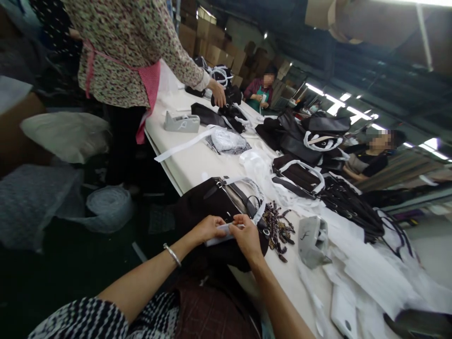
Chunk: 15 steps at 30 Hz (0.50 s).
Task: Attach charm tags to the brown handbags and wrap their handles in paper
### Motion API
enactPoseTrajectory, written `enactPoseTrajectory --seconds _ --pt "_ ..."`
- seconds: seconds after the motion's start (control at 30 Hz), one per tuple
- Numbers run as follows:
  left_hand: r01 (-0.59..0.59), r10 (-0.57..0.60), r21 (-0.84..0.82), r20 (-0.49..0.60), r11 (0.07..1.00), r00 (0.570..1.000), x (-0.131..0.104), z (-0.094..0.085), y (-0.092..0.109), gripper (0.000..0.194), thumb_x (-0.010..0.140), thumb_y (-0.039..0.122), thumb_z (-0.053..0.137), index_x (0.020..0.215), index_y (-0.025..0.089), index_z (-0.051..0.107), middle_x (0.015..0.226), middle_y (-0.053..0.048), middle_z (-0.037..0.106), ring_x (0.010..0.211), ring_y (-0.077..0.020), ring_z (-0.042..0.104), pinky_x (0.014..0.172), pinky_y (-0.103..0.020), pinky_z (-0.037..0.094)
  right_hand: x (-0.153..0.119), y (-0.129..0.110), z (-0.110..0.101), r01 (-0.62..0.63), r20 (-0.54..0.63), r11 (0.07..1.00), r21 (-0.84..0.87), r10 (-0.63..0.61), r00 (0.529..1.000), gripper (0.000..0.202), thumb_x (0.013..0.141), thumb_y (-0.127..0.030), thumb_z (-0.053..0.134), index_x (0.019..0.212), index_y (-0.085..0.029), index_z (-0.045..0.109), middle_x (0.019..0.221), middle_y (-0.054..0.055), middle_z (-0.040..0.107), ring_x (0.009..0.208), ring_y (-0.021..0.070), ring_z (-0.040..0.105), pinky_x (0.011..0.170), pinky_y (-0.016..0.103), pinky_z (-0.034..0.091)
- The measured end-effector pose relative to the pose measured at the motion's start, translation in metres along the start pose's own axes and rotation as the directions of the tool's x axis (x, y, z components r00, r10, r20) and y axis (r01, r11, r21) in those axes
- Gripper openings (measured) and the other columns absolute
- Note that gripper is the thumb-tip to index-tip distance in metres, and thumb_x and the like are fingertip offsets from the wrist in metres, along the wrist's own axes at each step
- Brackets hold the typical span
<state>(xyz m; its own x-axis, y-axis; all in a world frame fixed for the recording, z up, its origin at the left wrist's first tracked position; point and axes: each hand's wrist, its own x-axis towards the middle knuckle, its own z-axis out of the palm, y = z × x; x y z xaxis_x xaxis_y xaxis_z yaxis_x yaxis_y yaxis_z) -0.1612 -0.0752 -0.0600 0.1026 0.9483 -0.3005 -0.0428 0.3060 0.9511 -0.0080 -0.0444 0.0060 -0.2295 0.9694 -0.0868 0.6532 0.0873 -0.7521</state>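
Observation:
A black handbag (197, 202) lies at the near edge of the white table, its handles partly wrapped in white material. Over the bag's near side, my left hand (211, 229) pinches one end of a white strip of wrapping (216, 241). My right hand (246, 235) has thumb and fingers closed on the same strip, close to the left fingertips. To the right of the bag sits a pile of small dark straps or tassels (277, 226). A grey tape dispenser (312, 240) stands just beyond that pile.
More black bags (300, 136) with white-wrapped handles cover the table's far side. White foam sheets (374, 268) spread over the right. Another tape dispenser (181, 123) stands farther up, near a co-worker's hand (218, 93). A roll of bubble wrap (109, 207) lies on the floor at left.

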Motion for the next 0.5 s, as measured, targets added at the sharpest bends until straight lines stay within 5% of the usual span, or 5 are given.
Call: enactPoseTrajectory --seconds 0.4,0.5 --pt "-0.034 0.036 0.08 -0.024 0.996 0.999 0.0042 0.0016 -0.007 0.034 0.059 0.024 0.065 0.089 0.01 0.07 0.072 -0.001 0.067 0.062 -0.0139 0.055 0.053 -0.021 0.036 0.0033 0.0086 0.008 -0.044 -0.042 0.99 -0.132 0.038 0.998 0.029 0.065 -0.026 0.059 0.093 -0.018 0.06 0.084 0.003 0.066 0.065 0.0164 0.061 0.054 0.026 0.046" --pt "-0.062 0.065 0.091 -0.031 0.994 0.997 -0.003 0.0032 -0.0025 0.047 0.062 0.023 0.064 0.107 0.011 0.067 0.069 0.001 0.065 0.058 -0.0126 0.054 0.052 -0.021 0.037 0.0039 0.0078 0.0082 -0.041 -0.058 0.986 -0.161 0.032 0.998 0.03 0.065 -0.025 0.061 0.094 -0.018 0.062 0.085 0.003 0.066 0.068 0.0159 0.061 0.054 0.024 0.046"
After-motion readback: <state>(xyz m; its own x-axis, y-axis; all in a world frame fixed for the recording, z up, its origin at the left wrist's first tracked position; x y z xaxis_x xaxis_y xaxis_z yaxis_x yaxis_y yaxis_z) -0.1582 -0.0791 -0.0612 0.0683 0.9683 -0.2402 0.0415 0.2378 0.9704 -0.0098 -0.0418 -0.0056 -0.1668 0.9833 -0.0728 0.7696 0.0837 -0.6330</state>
